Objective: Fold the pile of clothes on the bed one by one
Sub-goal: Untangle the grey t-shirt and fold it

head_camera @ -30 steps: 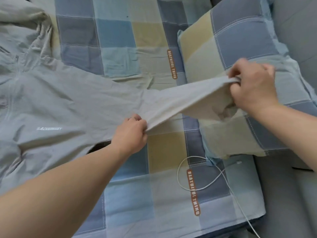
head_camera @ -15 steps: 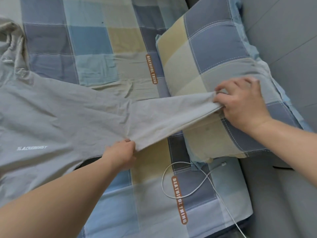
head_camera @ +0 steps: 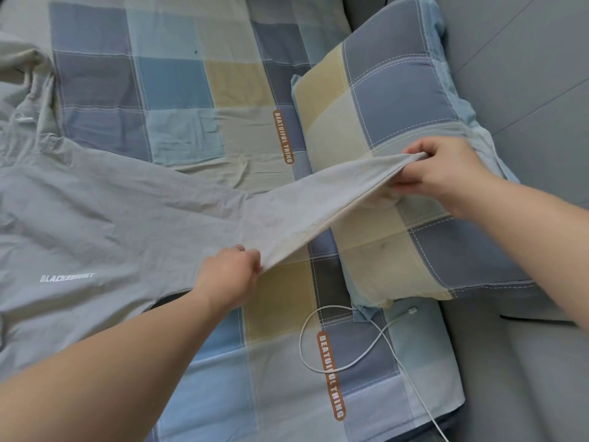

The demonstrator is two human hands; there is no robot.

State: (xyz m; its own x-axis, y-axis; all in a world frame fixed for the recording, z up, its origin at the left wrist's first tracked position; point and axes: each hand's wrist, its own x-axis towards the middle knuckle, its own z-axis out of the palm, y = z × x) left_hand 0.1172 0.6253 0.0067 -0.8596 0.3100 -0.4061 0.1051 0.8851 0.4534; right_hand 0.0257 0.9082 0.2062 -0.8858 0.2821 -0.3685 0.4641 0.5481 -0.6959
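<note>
A grey hooded jacket (head_camera: 95, 224) with small white chest lettering lies spread over the left of the bed, hood at the upper left. Its right sleeve (head_camera: 318, 196) is stretched taut towards the pillow. My right hand (head_camera: 443, 173) pinches the sleeve's cuff above the pillow. My left hand (head_camera: 232, 275) grips the sleeve's lower edge near the armpit, just above the sheet.
The bed wears a checked blue, yellow and grey sheet (head_camera: 178, 90). A matching pillow (head_camera: 398, 106) lies at the right. A white charging cable (head_camera: 338, 355) loops on the sheet near the front edge. Grey upholstered panels (head_camera: 526, 74) border the bed on the right.
My right hand first lowered the cuff onto the pillow, then lifted it slightly again. My left hand kept its grip near the armpit. The camera view shifted a little.
</note>
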